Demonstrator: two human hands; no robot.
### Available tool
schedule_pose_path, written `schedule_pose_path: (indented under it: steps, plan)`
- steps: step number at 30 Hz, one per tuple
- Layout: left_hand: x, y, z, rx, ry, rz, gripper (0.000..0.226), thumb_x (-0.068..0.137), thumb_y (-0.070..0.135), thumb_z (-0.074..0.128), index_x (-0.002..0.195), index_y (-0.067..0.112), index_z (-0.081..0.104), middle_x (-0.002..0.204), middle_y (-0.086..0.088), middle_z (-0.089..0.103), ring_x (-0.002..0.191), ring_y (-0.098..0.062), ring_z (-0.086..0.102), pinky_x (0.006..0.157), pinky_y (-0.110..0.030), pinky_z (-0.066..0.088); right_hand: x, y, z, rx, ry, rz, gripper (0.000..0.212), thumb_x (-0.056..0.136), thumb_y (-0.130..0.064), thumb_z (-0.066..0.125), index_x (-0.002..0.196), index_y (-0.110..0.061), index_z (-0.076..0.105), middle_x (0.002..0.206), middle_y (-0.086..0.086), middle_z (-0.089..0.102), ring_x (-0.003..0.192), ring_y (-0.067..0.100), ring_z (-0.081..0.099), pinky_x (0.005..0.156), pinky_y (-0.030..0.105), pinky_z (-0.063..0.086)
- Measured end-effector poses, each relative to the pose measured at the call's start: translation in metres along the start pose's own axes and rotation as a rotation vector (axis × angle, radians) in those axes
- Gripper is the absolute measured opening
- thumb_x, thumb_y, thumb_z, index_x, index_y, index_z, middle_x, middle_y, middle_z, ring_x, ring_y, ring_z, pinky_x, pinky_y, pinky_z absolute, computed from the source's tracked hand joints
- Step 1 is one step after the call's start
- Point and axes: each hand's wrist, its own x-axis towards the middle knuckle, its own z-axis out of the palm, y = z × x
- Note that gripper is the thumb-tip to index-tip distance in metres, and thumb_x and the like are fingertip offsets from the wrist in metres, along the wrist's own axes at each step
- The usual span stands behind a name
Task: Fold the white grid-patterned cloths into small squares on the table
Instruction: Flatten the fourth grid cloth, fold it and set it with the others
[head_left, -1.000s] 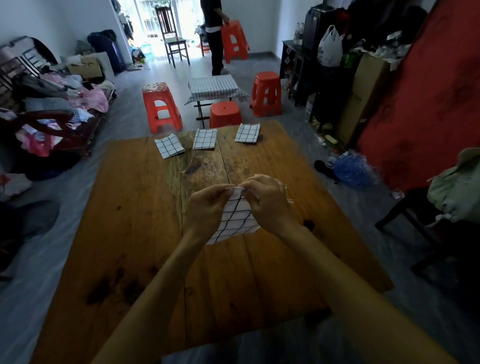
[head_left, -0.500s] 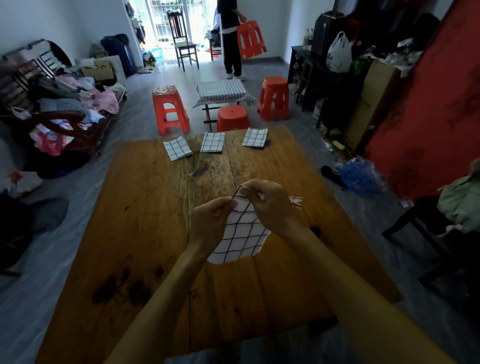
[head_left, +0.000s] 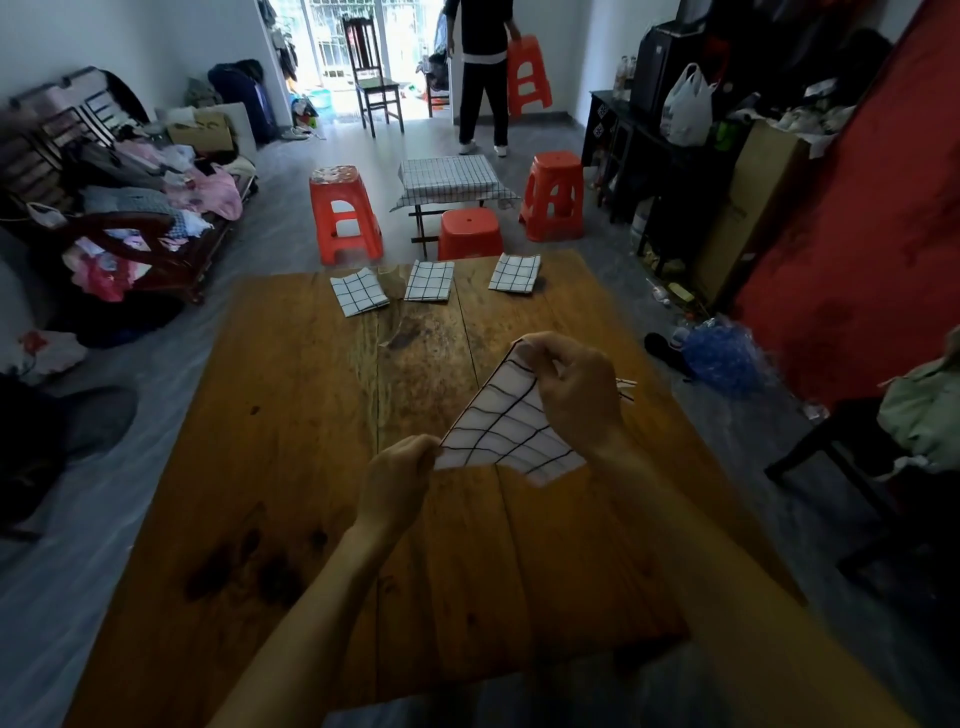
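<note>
I hold a white grid-patterned cloth (head_left: 506, 426) stretched in the air above the wooden table (head_left: 291, 467). My left hand (head_left: 397, 480) pinches its near left corner. My right hand (head_left: 574, 387) pinches its far top corner, higher and further away. The cloth's lower right corner hangs free. Three folded grid cloths lie in a row at the table's far edge: one at the left (head_left: 359, 292), one in the middle (head_left: 429, 280), one at the right (head_left: 515, 273).
Beyond the table stand orange stools (head_left: 343, 213) and a small table under a checked cloth (head_left: 451, 179). A person (head_left: 483, 78) stands at the doorway holding an orange stool. A sofa piled with clothes (head_left: 130, 208) is at the left, dark furniture at the right.
My hands have drawn apart: the left went down and toward me, the right stayed up, so the cloth is now spread between them instead of bunched.
</note>
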Motion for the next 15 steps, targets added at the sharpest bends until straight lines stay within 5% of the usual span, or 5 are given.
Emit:
schedule_pose_path:
  steps: [4, 7, 12, 15]
  plan:
    - [-0.009, -0.017, 0.004, 0.043, -0.053, -0.137, 0.015, 0.093, 0.012, 0.055, 0.087, 0.016, 0.067, 0.083, -0.003, 0.069, 0.068, -0.009, 0.059, 0.058, -0.023, 0.049, 0.012, 0.002, -0.02, -0.071, 0.085, -0.056, 0.017, 0.094, -0.022, 0.061, 0.101, -0.011, 0.072, 0.09, -0.004, 0.071, 0.081, 0.006, 0.064, 0.071, 0.015, 0.049]
    - [-0.001, -0.005, 0.001, -0.071, 0.089, -0.207, 0.013, 0.095, 0.015, 0.053, 0.096, 0.013, 0.066, 0.093, -0.007, 0.068, 0.076, -0.011, 0.059, 0.064, -0.022, 0.045, 0.011, 0.012, -0.021, -0.151, -0.013, -0.084, 0.013, 0.092, -0.017, 0.063, 0.099, -0.011, 0.073, 0.095, 0.002, 0.074, 0.085, 0.015, 0.068, 0.073, 0.015, 0.047]
    - [0.028, 0.047, -0.005, -0.098, 0.065, 0.068, 0.045, 0.094, 0.045, 0.045, 0.123, 0.012, 0.056, 0.116, -0.009, 0.063, 0.1, -0.017, 0.059, 0.079, -0.032, 0.05, -0.009, 0.021, -0.006, -0.168, -0.137, -0.085, 0.013, 0.091, -0.013, 0.063, 0.099, -0.013, 0.073, 0.093, 0.002, 0.074, 0.084, 0.014, 0.068, 0.072, 0.019, 0.05]
    - [0.036, 0.072, -0.01, -0.138, 0.115, 0.171, 0.034, 0.094, 0.036, 0.05, 0.111, 0.011, 0.063, 0.098, -0.002, 0.068, 0.087, -0.009, 0.056, 0.073, -0.023, 0.044, -0.012, 0.016, 0.001, -0.145, -0.223, -0.122, 0.014, 0.092, -0.012, 0.06, 0.099, -0.013, 0.072, 0.092, 0.001, 0.073, 0.084, 0.013, 0.066, 0.071, 0.024, 0.051]
